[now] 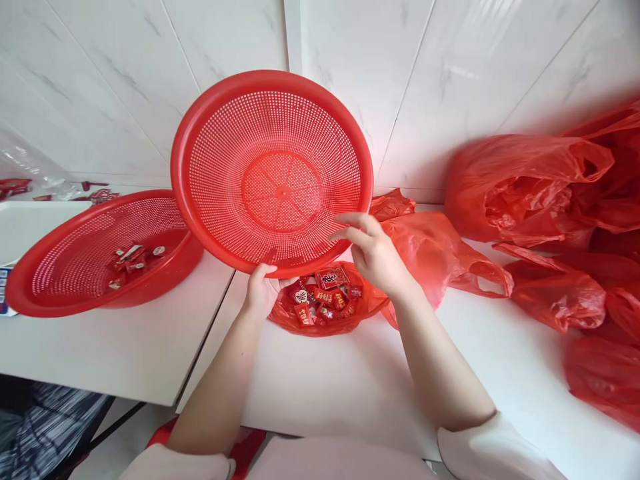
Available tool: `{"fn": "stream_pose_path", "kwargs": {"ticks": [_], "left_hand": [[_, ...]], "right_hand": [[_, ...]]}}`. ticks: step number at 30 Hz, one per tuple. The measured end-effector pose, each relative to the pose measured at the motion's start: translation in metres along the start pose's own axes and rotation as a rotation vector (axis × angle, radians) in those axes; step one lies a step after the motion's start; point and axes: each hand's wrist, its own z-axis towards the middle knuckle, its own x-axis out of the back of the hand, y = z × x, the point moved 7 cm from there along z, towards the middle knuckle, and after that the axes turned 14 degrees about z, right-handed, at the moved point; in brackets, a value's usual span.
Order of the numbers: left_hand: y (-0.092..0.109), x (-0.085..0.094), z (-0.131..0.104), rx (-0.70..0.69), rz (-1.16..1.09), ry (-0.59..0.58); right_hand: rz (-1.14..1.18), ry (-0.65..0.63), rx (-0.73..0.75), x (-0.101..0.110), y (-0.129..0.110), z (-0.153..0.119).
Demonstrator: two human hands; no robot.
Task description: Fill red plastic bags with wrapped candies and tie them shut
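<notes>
A round red plastic colander (pixel 281 175) is tilted up in front of me, its perforated inside facing me. My left hand (pixel 262 291) grips its lower rim, thumb over the edge and the other fingers behind. My right hand (pixel 374 253) is at the colander's lower right, fingers spread apart in front of its inner wall; whether they touch it I cannot tell. Below the rim lies an open red plastic bag (pixel 300 325), with several small red wrapped packets (pixel 327 297) inside, partly hidden by the colander.
At the left stands a second red colander (pixel 100 303) holding several small red packets (pixel 134 261). Tied-up red plastic bags (pixel 520 187) crowd the right side. A white tray (pixel 35 230) sits at the far left. A seam splits the white tables (pixel 320 387); a tiled wall (pixel 360 53) rises behind.
</notes>
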Motion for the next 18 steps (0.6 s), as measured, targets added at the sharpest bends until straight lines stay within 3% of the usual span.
{"fn": "stream_pose_path", "kwargs": {"ticks": [3,7,9,11,13,15,17,18], "left_hand": [[0.004,0.006,-0.001,0.044,-0.023,-0.005],[0.013,0.013,-0.006,0.111,0.054,-0.035],[0.022,0.012,-0.013,0.112,0.119,-0.122],[0.033,0.01,-0.025,0.109,0.224,-0.249],[0.045,0.017,-0.04,0.084,0.391,-0.299],[0.062,0.038,-0.055,0.022,0.582,-0.186],[0.08,0.075,-0.07,-0.021,0.72,0.099],[0.09,0.098,-0.081,-0.028,0.77,0.305]], "right_hand": [[-0.187,0.165,-0.023,0.023,0.002,-0.001],[-0.135,0.094,-0.093,0.033,0.006,-0.005],[-0.102,0.075,-0.102,0.037,0.007,-0.007],[-0.099,0.123,-0.079,0.045,0.005,-0.009],[-0.095,0.201,-0.04,0.054,0.001,-0.011],[-0.09,0.28,-0.016,0.064,-0.005,-0.013],[-0.078,0.357,-0.017,0.074,-0.009,-0.016],[-0.067,0.396,-0.024,0.079,-0.01,-0.018]]}}
